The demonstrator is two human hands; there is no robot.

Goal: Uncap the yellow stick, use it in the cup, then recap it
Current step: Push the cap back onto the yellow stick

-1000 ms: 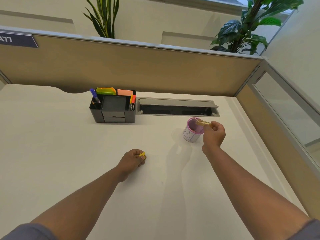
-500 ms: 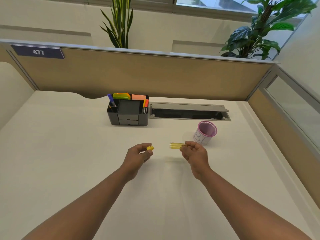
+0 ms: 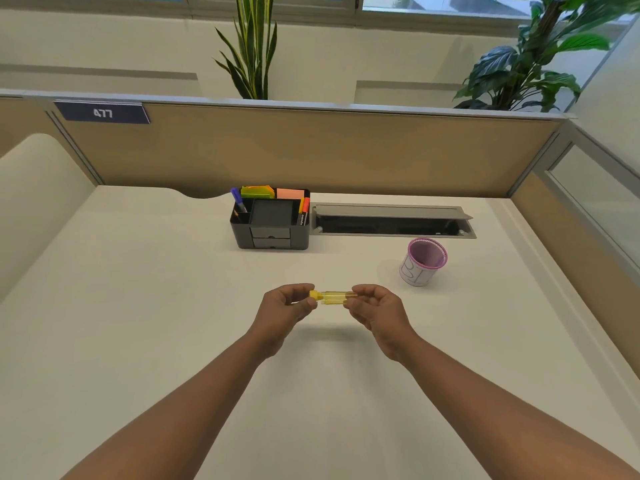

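The yellow stick (image 3: 334, 297) lies level in the air above the white desk, between my two hands. My right hand (image 3: 375, 308) pinches its right end. My left hand (image 3: 285, 306) pinches the small yellow cap (image 3: 315, 294), which touches the stick's left end. The pink-rimmed white cup (image 3: 423, 261) stands upright on the desk, to the right of and beyond my right hand, apart from both hands.
A black desk organiser (image 3: 270, 221) with pens and sticky notes stands at the back centre. A grey open cable tray (image 3: 391, 221) is set into the desk beside it. A tan partition (image 3: 311, 150) closes off the back and the right side.
My right hand drew the stick out of the cup and brought it left to the desk's middle. My left hand rose with the cap, and cap and stick now meet.
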